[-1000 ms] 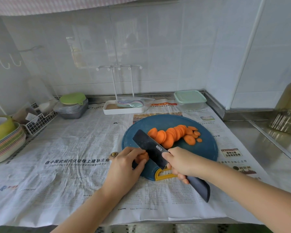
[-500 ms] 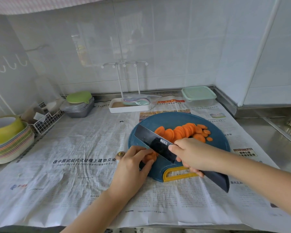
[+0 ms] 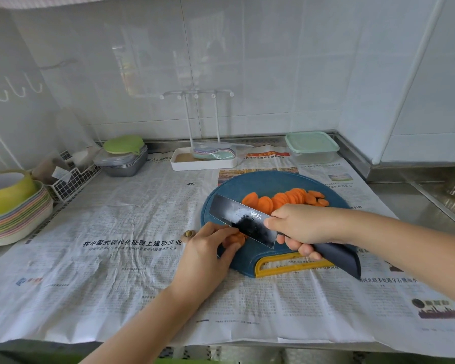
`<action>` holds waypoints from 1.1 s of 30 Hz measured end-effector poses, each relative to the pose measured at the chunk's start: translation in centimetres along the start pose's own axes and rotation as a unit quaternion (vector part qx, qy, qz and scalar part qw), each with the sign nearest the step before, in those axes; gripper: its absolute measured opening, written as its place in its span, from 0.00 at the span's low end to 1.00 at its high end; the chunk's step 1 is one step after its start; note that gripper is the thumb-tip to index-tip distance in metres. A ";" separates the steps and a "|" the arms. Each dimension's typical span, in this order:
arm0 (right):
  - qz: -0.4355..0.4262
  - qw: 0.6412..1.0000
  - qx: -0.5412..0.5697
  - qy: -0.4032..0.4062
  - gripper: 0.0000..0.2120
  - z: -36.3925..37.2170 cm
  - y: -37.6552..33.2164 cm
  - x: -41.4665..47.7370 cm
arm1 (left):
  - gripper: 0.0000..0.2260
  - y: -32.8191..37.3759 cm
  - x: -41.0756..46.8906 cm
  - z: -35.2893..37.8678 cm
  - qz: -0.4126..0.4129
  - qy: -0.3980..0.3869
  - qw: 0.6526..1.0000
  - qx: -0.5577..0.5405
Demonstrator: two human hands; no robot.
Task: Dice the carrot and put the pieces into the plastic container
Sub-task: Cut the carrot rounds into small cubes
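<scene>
Right of the frame's centre, a round blue cutting board (image 3: 260, 183) with a yellow handle slot lies on newspaper (image 3: 116, 258) that covers most of the surface (image 3: 410, 206). The left hand (image 3: 205, 254) reaches in from the lower middle. Its fingers are curled down over a short carrot stub (image 3: 234, 239) at the board's left edge and hold it against the board. The right hand (image 3: 305, 227) comes in from the right edge and grips the knife (image 3: 237, 219) where the dark handle meets the blade, with fingers wrapped under the handle. The broad dark blade slants toward the upper left, and its lower edge rests against the stub, right beside the left fingertips. The handle end juts out toward the lower right, past the board's rim.

Behind the blade, toward the top of the board, a row of overlapping carrot slices (image 3: 281, 199) leans in a line, with a few smaller rounds lying flat at its right end. A small carrot end (image 3: 189, 233) sits on the paper just left of the board.

The plastic container (image 3: 311, 148), clear with a mint-green lid on it, stands in the upper right by the wall, well apart from the board. Left of it is a white tray (image 3: 202, 165) with a thin rack. Further left are grey trays (image 3: 126, 164) under a green lid, a wire basket (image 3: 71, 181), and, at the left edge, a stack of bowls (image 3: 16, 222).
</scene>
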State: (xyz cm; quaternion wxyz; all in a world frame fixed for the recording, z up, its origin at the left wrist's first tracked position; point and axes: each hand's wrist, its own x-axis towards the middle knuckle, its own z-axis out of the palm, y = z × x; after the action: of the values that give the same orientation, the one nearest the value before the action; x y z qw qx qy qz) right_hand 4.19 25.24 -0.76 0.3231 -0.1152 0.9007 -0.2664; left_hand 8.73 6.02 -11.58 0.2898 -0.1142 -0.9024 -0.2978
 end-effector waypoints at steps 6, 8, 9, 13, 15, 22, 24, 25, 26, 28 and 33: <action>0.017 1.000 -0.012 -0.008 0.20 -0.1 -0.6 0.2 | 0.11 0.0 0.1 0.0 -0.002 -0.012 1.000 0.002; 0.020 1.000 -0.021 -0.004 0.20 -0.4 -1.1 0.4 | 0.11 0.0 0.1 0.0 0.001 -0.011 1.000 0.000; 0.021 0.999 -0.027 -0.002 0.20 -0.5 -1.3 0.5 | 0.11 0.0 0.1 0.0 0.001 -0.010 1.000 -0.002; 0.031 0.999 -0.042 -0.002 0.20 -0.8 -1.7 0.9 | 0.11 -0.1 0.1 0.0 -0.004 -0.010 1.000 -0.004; 0.034 0.999 -0.025 -0.009 0.20 -0.7 -1.5 0.9 | 0.12 0.0 0.1 0.0 -0.006 -0.014 1.000 -0.005; 0.036 0.998 0.037 -0.024 0.19 1.0 -1.1 1.1 | 0.12 0.0 0.1 0.0 -0.007 -0.016 1.000 0.001; 0.033 0.998 0.048 -0.029 0.19 1.3 -1.0 1.2 | 0.12 0.1 0.1 0.0 -0.004 -0.017 1.000 0.005; 0.034 0.998 0.052 -0.030 0.19 1.5 -0.9 1.3 | 0.12 0.1 0.1 0.0 -0.004 -0.017 1.000 0.007; 0.033 0.998 0.050 -0.028 0.19 1.8 -0.8 1.4 | 0.12 0.1 0.1 0.0 -0.004 -0.018 1.000 0.009; 0.019 1.000 0.020 -0.002 0.19 2.5 -0.7 1.8 | 0.12 0.0 0.0 0.0 -0.005 -0.022 1.000 0.008; -0.029 0.995 -0.058 0.070 0.20 4.3 -0.6 2.4 | 0.12 0.0 0.0 0.1 -0.001 -0.020 1.000 0.008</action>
State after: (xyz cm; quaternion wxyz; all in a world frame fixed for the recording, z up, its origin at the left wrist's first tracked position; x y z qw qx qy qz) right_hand 5.14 22.12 -4.45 0.2440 -0.1407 0.9314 -0.2305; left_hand 8.68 6.08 -11.66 0.2727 -0.1168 -0.9103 -0.2888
